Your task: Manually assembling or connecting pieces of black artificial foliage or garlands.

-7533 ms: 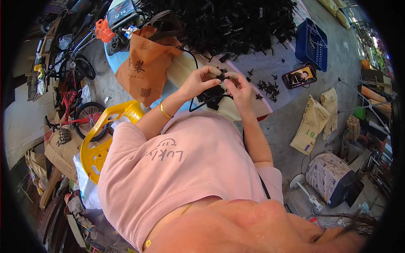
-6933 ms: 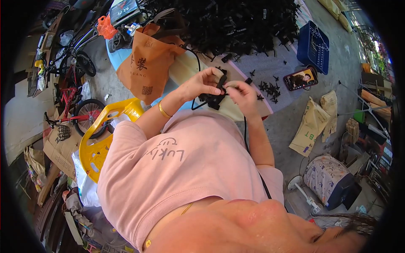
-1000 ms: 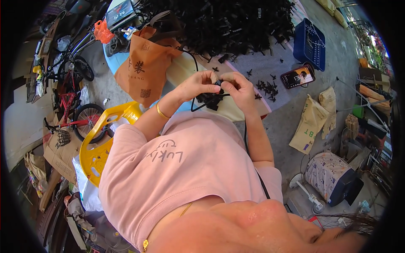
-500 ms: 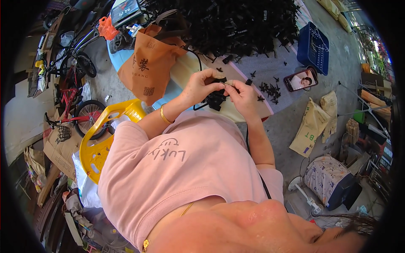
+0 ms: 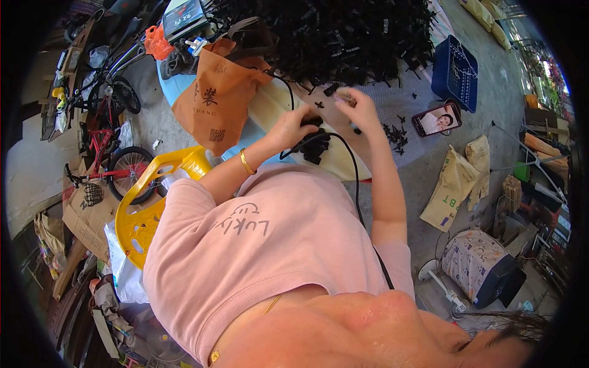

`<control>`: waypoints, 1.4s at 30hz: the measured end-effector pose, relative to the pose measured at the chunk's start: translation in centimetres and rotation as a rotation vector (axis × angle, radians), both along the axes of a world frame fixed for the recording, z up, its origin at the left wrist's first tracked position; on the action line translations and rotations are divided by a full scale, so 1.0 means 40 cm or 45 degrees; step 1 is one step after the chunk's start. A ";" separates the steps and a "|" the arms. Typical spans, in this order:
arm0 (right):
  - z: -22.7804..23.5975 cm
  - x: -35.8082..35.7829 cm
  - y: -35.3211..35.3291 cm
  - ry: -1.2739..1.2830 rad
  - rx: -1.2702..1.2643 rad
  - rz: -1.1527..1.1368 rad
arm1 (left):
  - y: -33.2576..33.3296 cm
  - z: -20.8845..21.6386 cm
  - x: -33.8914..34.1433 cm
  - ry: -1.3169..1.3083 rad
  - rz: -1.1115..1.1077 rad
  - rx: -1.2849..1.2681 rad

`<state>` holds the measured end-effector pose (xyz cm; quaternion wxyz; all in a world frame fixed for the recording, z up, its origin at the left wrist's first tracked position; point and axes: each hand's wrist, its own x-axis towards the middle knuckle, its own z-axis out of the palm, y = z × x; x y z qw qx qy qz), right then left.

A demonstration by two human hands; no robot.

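Observation:
My left hand (image 5: pixel 292 130), with a gold bangle at the wrist, is closed at the fingertips around a small black piece (image 5: pixel 316 122); its exact kind is hard to make out. Below those fingers lies a little heap of black pieces (image 5: pixel 315 149), crossed by a black cord (image 5: pixel 347 142). My right hand (image 5: pixel 361 110) is raised farther forward over the table, its thumb and forefinger apart and nothing visible between them. Just beyond its fingertips sits a black piece (image 5: pixel 331 89), at the near edge of a large pile of black parts (image 5: pixel 343 43).
An orange bag (image 5: pixel 211 98) stands left of my left hand. To the right are small scattered black parts (image 5: pixel 396 138), a phone (image 5: pixel 437 118) showing a picture, and a blue basket (image 5: pixel 454 73). A yellow plastic chair (image 5: pixel 138 224) is at my left.
My hands were together at the fingertips and have come apart. The right one has moved up and forward toward the big pile; the left has dropped slightly toward the small heap.

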<state>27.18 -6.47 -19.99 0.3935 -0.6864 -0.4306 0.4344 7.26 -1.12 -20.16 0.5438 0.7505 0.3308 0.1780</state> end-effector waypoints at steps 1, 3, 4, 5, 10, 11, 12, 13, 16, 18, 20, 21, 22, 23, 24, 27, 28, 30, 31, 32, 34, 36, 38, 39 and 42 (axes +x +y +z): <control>-0.042 0.016 0.022 -0.476 0.148 -0.011 | 0.004 -0.018 -0.002 0.001 -0.002 0.001; -0.097 0.018 0.056 -0.795 0.143 0.097 | 0.013 -0.017 -0.006 0.158 -0.475 0.155; -0.121 0.021 0.067 -1.117 0.134 0.205 | 0.010 0.001 -0.002 0.288 -0.516 0.086; -0.147 0.024 0.081 -1.115 0.139 0.207 | 0.004 0.003 -0.004 0.291 -0.511 0.088; -0.145 0.032 0.089 -1.211 0.101 0.234 | 0.013 0.000 -0.009 0.130 -0.181 0.187; -0.118 0.026 0.087 -1.209 0.103 0.243 | 0.018 0.002 -0.008 0.131 -0.172 0.184; -0.085 0.018 0.081 -1.023 0.135 0.138 | 0.024 0.008 -0.006 0.033 -0.076 0.182; -0.061 0.009 0.074 -0.837 0.164 0.032 | 0.031 0.015 -0.002 -0.066 0.020 0.180; -0.017 -0.025 0.048 0.090 0.024 -0.013 | 0.043 0.013 0.023 -0.194 -0.022 0.012; 0.017 -0.065 0.025 0.221 -0.023 0.002 | 0.047 0.007 0.036 -0.328 0.003 -0.138; 0.043 -0.082 0.010 0.331 -0.120 0.032 | 0.058 0.013 0.040 -0.543 -0.104 -0.673; 0.041 -0.083 0.000 0.331 -0.121 0.029 | 0.064 0.017 0.037 -0.542 -0.105 -0.675; 0.034 -0.084 -0.012 0.407 -0.142 -0.013 | 0.069 0.021 0.031 -0.539 -0.130 -0.660; 0.031 -0.086 -0.021 0.483 -0.162 -0.055 | 0.073 0.025 0.027 -0.536 -0.154 -0.645; 0.033 -0.089 -0.028 0.485 -0.162 -0.056 | 0.075 0.030 0.025 -0.534 -0.154 -0.645; 0.050 -0.098 -0.043 0.716 0.061 -0.300 | 0.070 0.039 0.021 -0.563 0.055 -0.898; 0.060 -0.103 -0.043 0.647 0.062 -0.244 | 0.065 0.040 0.021 -0.513 0.057 -0.830; 0.071 -0.109 -0.044 0.574 0.065 -0.192 | 0.055 0.043 0.026 -0.465 0.055 -0.764; 0.074 -0.111 -0.043 0.485 0.076 -0.132 | 0.050 0.044 0.029 -0.466 0.042 -0.719; 0.076 -0.112 -0.041 0.396 0.089 -0.071 | 0.047 0.046 0.030 -0.467 0.030 -0.673; 0.092 -0.112 -0.043 0.367 0.063 -0.065 | 0.040 0.055 0.029 -0.416 0.024 -0.610; 0.101 -0.114 -0.048 0.338 0.035 -0.062 | 0.033 0.066 0.026 -0.364 0.015 -0.550; 0.104 -0.116 -0.051 0.360 0.071 -0.062 | 0.029 0.078 0.020 -0.334 -0.034 -0.544; 0.104 -0.116 -0.053 0.360 0.071 -0.062 | 0.028 0.088 0.017 -0.335 -0.035 -0.544; 0.100 -0.116 -0.059 0.350 0.027 -0.036 | 0.029 0.104 0.003 -0.396 -0.039 -0.557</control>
